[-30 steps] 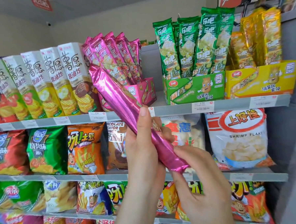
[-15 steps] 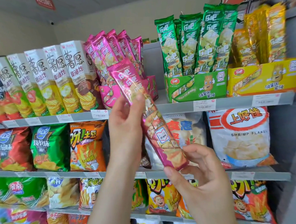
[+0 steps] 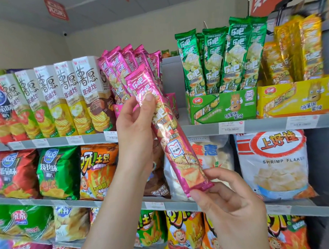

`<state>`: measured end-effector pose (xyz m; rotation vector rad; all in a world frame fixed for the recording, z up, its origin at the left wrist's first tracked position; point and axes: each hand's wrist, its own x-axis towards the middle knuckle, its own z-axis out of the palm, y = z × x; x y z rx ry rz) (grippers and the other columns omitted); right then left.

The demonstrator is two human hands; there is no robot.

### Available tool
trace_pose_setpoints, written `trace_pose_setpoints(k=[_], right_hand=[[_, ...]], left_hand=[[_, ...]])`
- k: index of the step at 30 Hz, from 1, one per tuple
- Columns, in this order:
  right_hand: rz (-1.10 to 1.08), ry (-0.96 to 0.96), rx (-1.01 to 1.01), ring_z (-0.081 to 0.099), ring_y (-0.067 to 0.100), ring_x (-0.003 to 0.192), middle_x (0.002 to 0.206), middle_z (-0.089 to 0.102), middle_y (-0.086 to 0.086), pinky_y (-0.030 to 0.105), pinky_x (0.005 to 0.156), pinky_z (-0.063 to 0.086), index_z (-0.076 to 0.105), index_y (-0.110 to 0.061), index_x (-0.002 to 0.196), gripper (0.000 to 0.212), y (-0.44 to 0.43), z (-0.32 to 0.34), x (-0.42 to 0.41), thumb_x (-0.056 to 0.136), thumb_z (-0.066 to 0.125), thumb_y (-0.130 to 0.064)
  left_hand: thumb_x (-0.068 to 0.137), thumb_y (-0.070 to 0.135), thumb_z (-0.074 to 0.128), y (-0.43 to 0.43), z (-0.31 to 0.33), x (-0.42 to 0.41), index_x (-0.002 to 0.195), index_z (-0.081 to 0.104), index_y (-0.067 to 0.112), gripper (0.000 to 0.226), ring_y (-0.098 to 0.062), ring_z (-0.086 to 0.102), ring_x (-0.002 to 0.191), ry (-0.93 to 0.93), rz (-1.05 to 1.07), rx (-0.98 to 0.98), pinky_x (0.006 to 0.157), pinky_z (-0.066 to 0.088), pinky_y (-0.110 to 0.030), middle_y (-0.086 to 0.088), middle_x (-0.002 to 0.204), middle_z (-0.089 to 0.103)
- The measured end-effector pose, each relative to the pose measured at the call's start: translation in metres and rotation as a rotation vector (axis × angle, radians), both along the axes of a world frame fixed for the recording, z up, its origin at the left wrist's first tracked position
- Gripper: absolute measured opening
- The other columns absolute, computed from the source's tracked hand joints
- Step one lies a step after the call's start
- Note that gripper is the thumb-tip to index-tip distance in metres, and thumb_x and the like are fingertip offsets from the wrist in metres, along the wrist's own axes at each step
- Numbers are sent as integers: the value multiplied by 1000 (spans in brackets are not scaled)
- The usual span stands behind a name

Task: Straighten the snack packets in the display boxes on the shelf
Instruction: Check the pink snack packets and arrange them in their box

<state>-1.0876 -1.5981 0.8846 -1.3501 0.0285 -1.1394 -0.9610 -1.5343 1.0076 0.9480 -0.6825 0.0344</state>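
I hold a long pink snack packet (image 3: 172,143) tilted in front of the shelf, printed side towards me. My left hand (image 3: 136,124) grips its upper part with the thumb on the front. My right hand (image 3: 227,203) pinches its bottom seal. Behind it, several more pink packets (image 3: 126,69) stand leaning in a pink display box (image 3: 173,105), mostly hidden by my left hand and the packet. Green packets (image 3: 223,58) stand in a green display box (image 3: 221,106). Yellow packets (image 3: 297,50) stand in a yellow display box (image 3: 297,98).
Tall white chip cartons (image 3: 63,99) fill the top shelf (image 3: 264,124) to the left. Chip bags (image 3: 97,171) and a shrimp flakes bag (image 3: 274,162) fill the shelf below. More bags line the lowest shelf. A grey upright closes the right side.
The pink packet was turned from its plain foil back to its printed front. It also rose and stands steeper, and my left hand moved up along it.
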Motion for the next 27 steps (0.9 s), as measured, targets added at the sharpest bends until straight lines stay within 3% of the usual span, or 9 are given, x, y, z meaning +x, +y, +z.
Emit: trace_pose_setpoints(k=[3, 6, 9, 10, 14, 18, 21, 24, 27], right_hand=[[-99, 9, -88, 68, 10, 63, 75, 74, -1, 14, 61, 53, 72, -35, 82, 36, -3, 4, 13, 60, 89, -13], [-272, 297, -356, 63, -3, 55, 64, 66, -9, 15, 72, 53, 65, -47, 62, 42, -12, 19, 33, 75, 77, -9], [-445, 297, -674, 59, -8, 82, 87, 63, -16, 6, 79, 42, 63, -41, 82, 10, -18, 39, 37, 77, 61, -33], [-462, 283, -706, 57, -7, 92, 98, 61, -18, 4, 79, 39, 60, -42, 93, 20, -18, 46, 34, 73, 60, -37], [-143, 382, -678, 53, -10, 113, 122, 56, -28, 11, 93, 41, 45, -56, 122, 62, -25, 78, 44, 68, 62, -30], [168, 388, -437, 57, -1, 113, 134, 58, -16, 23, 99, 45, 46, -35, 137, 55, -36, 119, 80, 85, 64, -34], [-172, 247, -661, 59, -3, 104, 115, 63, -20, 22, 86, 49, 47, -42, 126, 45, -30, 143, 97, 86, 53, -60], [-447, 87, -674, 58, 3, 88, 95, 62, -13, 27, 76, 48, 60, -32, 110, 30, -33, 174, 119, 90, 55, -54], [-487, 42, -675, 54, 3, 91, 98, 54, -9, 21, 82, 44, 64, -26, 117, 32, -39, 203, 137, 91, 59, -45]], left_hand=[[95, 17, 61, 2, 10, 9, 137, 49, 13, 44, -20, 63, 98, -19, -35, 23, 82, 53, -42, -5, 110, 67], [96, 9, 55, 5, 21, 18, 129, 51, 30, 39, -19, 65, 104, -54, -85, 24, 88, 52, -42, -5, 117, 68], [99, 7, 49, 6, 33, 27, 144, 42, 21, 47, -46, 32, 138, -116, -71, 34, 110, 22, -64, -24, 145, 44], [100, 7, 47, 7, 37, 31, 147, 39, 20, 49, -50, 26, 139, -147, -68, 49, 110, 17, -68, -27, 147, 40], [102, 6, 42, 10, 54, 45, 148, 34, 14, 47, -39, 59, 116, -264, -96, 19, 100, 45, -59, -22, 134, 53], [93, 8, 49, 9, 77, 55, 148, 31, 14, 59, -17, 55, 79, -412, -140, -91, 73, 47, -36, -8, 102, 57], [90, 6, 48, 3, 99, 63, 150, 26, 20, 66, -17, 55, 80, -457, -196, -101, 70, 49, -35, -3, 97, 58], [95, -3, 44, -3, 121, 69, 152, 18, 23, 67, -34, 54, 95, -527, -253, -77, 82, 50, -49, -10, 102, 55], [98, -12, 39, -4, 146, 82, 148, 17, 21, 64, -39, 56, 103, -547, -303, -51, 79, 51, -45, -17, 104, 50]])
